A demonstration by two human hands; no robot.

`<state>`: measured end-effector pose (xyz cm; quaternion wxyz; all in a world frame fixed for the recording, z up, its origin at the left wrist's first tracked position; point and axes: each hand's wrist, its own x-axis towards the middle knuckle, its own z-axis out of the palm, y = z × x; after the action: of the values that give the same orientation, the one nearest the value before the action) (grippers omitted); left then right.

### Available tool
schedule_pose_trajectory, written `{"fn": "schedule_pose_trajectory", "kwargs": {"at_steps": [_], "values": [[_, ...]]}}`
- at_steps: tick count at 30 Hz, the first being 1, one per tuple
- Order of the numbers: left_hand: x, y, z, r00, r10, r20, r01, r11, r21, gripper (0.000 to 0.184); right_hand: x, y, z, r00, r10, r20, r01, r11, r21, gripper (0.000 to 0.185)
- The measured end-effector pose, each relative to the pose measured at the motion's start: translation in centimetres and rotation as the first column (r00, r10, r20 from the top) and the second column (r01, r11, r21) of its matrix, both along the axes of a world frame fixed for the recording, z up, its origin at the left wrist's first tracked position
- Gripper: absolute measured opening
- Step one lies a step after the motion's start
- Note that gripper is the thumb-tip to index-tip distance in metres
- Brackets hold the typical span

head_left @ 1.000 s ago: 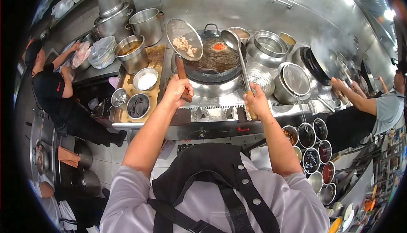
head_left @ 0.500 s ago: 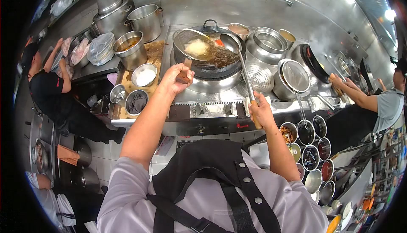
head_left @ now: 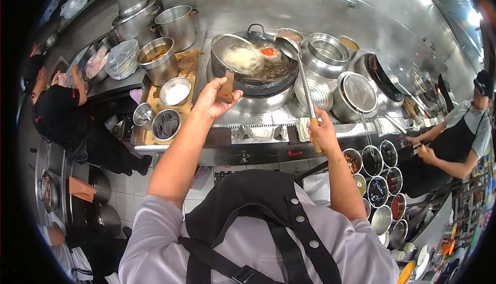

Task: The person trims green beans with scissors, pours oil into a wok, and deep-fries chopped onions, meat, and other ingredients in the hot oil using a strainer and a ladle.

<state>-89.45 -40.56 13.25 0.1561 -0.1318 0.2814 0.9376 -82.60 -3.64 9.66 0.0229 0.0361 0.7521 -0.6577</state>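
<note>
My left hand (head_left: pixel 216 99) grips the wooden handle of a wire strainer (head_left: pixel 219 48), whose mesh sits down in the dark wok (head_left: pixel 268 86). Pale foam (head_left: pixel 242 57) bubbles over and beside the mesh and hides the light pieces. An orange-red piece (head_left: pixel 268 52) floats in the brown liquid near the wok's far side. My right hand (head_left: pixel 324 131) is closed around the wooden end of a long ladle (head_left: pixel 287 47). The ladle's bowl is over the wok's right rim.
Left of the wok stand a tall pot (head_left: pixel 157 57), a white-filled bowl (head_left: pixel 175 91) and a bowl with dark cloth (head_left: pixel 166 125). A perforated ladle (head_left: pixel 313 94) and a strainer pot (head_left: pixel 356 93) lie right. Co-workers stand at left (head_left: pixel 62 113) and right (head_left: pixel 462 139).
The strainer has gone from above the wok down into it, and foam has risen there. My ladle has shifted slightly right. The right co-worker has stepped back from the stove.
</note>
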Motion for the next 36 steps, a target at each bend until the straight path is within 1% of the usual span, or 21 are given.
{"fn": "schedule_pose_trajectory", "kwargs": {"at_steps": [2, 5, 6, 7, 8, 9, 10, 16, 18, 19, 22, 23, 24, 26, 28, 30, 32, 33, 34, 35, 36], "values": [[0.2, 0.0, 0.0, 1.0, 0.006, 0.012, -0.006, 1.0, -0.011, 0.04, -2.3, -0.5, -0.1, 0.996, 0.041, -0.083, -0.021, 0.973, 0.228, 0.061], [-0.7, -0.3, -0.1, 0.999, -0.024, 0.04, 0.022, 0.999, 0.038, 0.042, -7.2, -1.7, 0.0, 0.993, 0.074, -0.089, -0.045, 0.954, 0.297, 0.063], [-1.0, -0.4, -0.2, 0.998, 0.019, 0.053, -0.023, 0.997, 0.073, 0.042, -8.7, -2.3, 0.3, 0.993, 0.091, -0.081, -0.058, 0.938, 0.342, 0.064], [-0.9, -0.5, 0.2, 0.996, 0.062, 0.07, -0.069, 0.992, 0.106, 0.042, -9.6, -3.1, 1.1, 0.992, 0.094, -0.085, -0.06, 0.939, 0.34, 0.064], [-0.7, -0.3, 0.4, 0.996, 0.066, 0.067, -0.072, 0.992, 0.105, 0.042, -10.3, -3.8, 1.8, 0.994, 0.093, -0.055, -0.063, 0.915, 0.399, 0.064], [-0.1, 0.2, 0.9, 0.996, 0.087, 0.024, -0.089, 0.993, 0.075, 0.036, -11.0, -4.1, 2.1, 0.996, 0.09, -0.024, -0.069, 0.886, 0.458, 0.064], [0.4, 0.6, 1.4, 0.994, 0.107, -0.017, -0.106, 0.993, 0.045, 0.03, -11.4, -4.3, 2.0, 0.995, 0.094, -0.023, -0.073, 0.886, 0.458, 0.064], [1.6, -0.7, 2.6, 0.995, 0.084, -0.053, -0.08, 0.995, 0.059, 0.031, -11.1, -3.8, 0.3, 0.989, 0.147, 0.0, -0.133, 0.897, 0.422, 0.064], [2.0, -0.9, 2.3, 0.997, 0.057, -0.042, -0.054, 0.996, 0.069, 0.031, -9.6, -3.6, 0.4, 0.989, 0.13, 0.064, -0.139, 0.976, 0.166, 0.064], [2.2, -0.7, 2.4, 0.995, 0.077, -0.061, -0.075, 0.996, 0.042, 0.032, -8.7, -3.8, 0.5, 0.992, 0.109, 0.068, -0.118, 0.984, 0.137, 0.064], [2.6, -0.1, 2.1, 0.99, 0.107, -0.097, -0.107, 0.994, 0.001, 0.031, -6.7, -4.4, 0.1, 0.995, 0.083, 0.058, -0.09, 0.985, 0.145, 0.065], [2.6, 0.1, 2.1, 0.985, 0.125, -0.119, -0.127, 0.992, -0.013, 0.03, -6.0, -4.3, 0.1, 0.995, 0.093, 0.043, -0.096, 0.992, 0.083, 0.066], [2.7, 0.3, 2.3, 0.986, 0.118, -0.119, -0.121, 0.992, -0.016, 0.03, -5.1, -4.1, 0.3, 0.995, 0.087, 0.043, -0.09, 0.993, 0.08, 0.066], [3.1, 0.5, 2.7, 0.975, 0.149, -0.165, -0.152, 0.988, -0.009, 0.042, -3.6, -3.7, 0.9, 0.993, 0.099, 0.07, -0.092, 0.991, -0.097, 0.066], [3.1, 0.4, 2.7, 0.974, 0.139, -0.181, -0.14, 0.99, 0.003, 0.047, -2.8, -3.7, 1.3, 0.992, 0.099, 0.076, -0.094, 0.994, -0.063, 0.065], [3.2, 0.2, 2.5, 0.972, 0.13, -0.196, -0.131, 0.991, 0.011, 0.051, -2.7, -3.5, 1.2, 0.997, 0.069, 0.025, -0.067, 0.996, -0.063, 0.066], [2.9, 0.1, 2.2, 0.978, 0.103, -0.179, -0.099, 0.995, 0.031, 0.042, -2.5, -3.0, 1.6, 0.998, 0.051, 0.029, -0.049, 0.995, -0.087, 0.066], [3.0, 0.1, 2.1, 0.978, 0.104, -0.182, -0.1, 0.994, 0.032, 0.042, -2.5, -2.8, 1.9, 0.999, 0.042, 0.029, -0.039, 0.995, -0.097, 0.066], [3.2, 0.2, 1.7, 0.983, 0.087, -0.164, -0.077, 0.995, 0.069, 0.036, -2.5, -2.7, 2.1, 0.999, 0.033, 0.028, -0.029, 0.994, -0.107, 0.067], [3.4, 0.4, 1.3, 0.987, 0.069, -0.144, -0.054, 0.993, 0.105, 0.03, -2.5, -2.7, 2.2, 1.0, 0.022, 0.019, -0.021, 0.997, -0.071, 0.067], [3.7, 0.6, 0.9, 0.987, 0.07, -0.143, -0.055, 0.993, 0.107, 0.03, -2.1, -2.8, 2.8, 1.0, 0.023, 0.019, -0.022, 0.997, -0.07, 0.067]]}}
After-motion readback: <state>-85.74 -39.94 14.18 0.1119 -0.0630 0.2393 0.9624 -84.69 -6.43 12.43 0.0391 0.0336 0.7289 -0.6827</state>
